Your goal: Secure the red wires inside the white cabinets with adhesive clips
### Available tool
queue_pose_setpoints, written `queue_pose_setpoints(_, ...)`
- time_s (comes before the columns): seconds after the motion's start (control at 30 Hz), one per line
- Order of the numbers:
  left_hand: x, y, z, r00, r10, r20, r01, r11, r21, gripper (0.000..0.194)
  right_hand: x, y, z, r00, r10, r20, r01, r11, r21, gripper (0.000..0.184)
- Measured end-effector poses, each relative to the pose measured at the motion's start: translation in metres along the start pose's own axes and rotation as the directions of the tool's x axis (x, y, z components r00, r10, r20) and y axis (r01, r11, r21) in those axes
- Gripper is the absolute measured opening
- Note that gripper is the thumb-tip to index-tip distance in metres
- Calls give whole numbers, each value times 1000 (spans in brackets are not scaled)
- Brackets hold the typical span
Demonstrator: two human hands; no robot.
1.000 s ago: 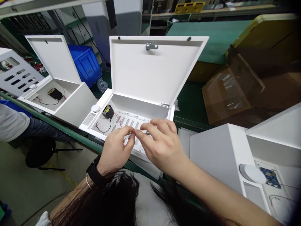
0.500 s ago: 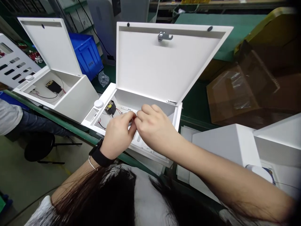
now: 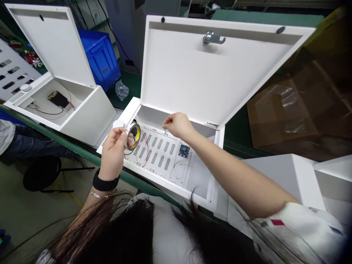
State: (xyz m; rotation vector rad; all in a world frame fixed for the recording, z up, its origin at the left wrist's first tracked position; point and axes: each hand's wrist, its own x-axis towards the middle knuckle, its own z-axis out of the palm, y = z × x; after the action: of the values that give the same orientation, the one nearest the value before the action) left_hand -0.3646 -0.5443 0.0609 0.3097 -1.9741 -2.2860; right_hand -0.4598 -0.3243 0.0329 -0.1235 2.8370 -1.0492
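Note:
An open white metal box [image 3: 203, 185] lies in front of me, its lid [image 3: 209, 69] raised. Its floor has rows of slots [image 3: 158, 152] and a small blue circuit board [image 3: 184, 150] with thin wires. My left hand [image 3: 115, 152] is closed on a round speaker-like part [image 3: 134, 136] with red and black wires, held over the box's left edge. My right hand [image 3: 178, 124] reaches to the back wall of the box, fingers curled and pinched; what they hold is hidden.
A second open white box [image 3: 82, 121] stands to the left, with a blue bin [image 3: 101, 69] behind it. Another white casing [image 3: 286, 176] sits at right. A brown carton with plastic film [image 3: 291, 113] lies behind. Someone's sleeve [image 3: 4, 134] shows at far left.
My hands were pinched together over the slots; now they have separated. The left lifted the round wired part to the left, and the right moved to the box's back wall. The view tilted closer.

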Motion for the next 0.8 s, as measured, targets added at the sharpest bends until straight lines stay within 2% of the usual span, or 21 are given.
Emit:
queue_pose_setpoints(0.03,-1,-3,-3,999,-26,24,27,999,-44,20,14,13,17,995,90,48,-88,996,-33,10)
queue_pose_setpoints(0.07,-2,-6,-6,998,-44,50,48,996,-77,21,25,25,35,986,147,82,-141,988,-67,24)
queue_pose_setpoints(0.13,-2,-13,-13,994,-53,92,63,992,-113,24,40,45,72,971,195,137,-179,977,-119,56)
queue_pose_setpoints(0.17,-1,-17,-16,994,-51,99,63,990,-123,24,44,54,90,964,212,163,-193,973,-124,57)
queue_pose_setpoints(0.23,2,-25,-23,995,-44,88,56,989,-135,24,50,67,122,944,249,219,-239,968,-69,41)
queue_pose_setpoints(0.33,6,-34,-30,999,-30,39,35,989,-146,24,57,79,160,924,283,258,-332,928,169,22)
queue_pose_setpoints(0.4,8,-38,-32,999,-24,23,27,989,-147,24,63,84,178,921,292,256,-367,871,326,16)
queue_pose_setpoints(0.47,8,-40,-34,1000,-24,18,26,990,-138,23,68,87,191,913,311,262,-397,822,408,12)
queue_pose_setpoints(0.67,8,-47,-39,999,-5,51,12,990,-138,21,72,89,217,881,385,277,-473,753,458,8)
queue_pose_setpoints(0.8,9,-48,-42,997,-11,76,22,989,-147,21,65,87,234,879,408,247,-477,734,484,22)
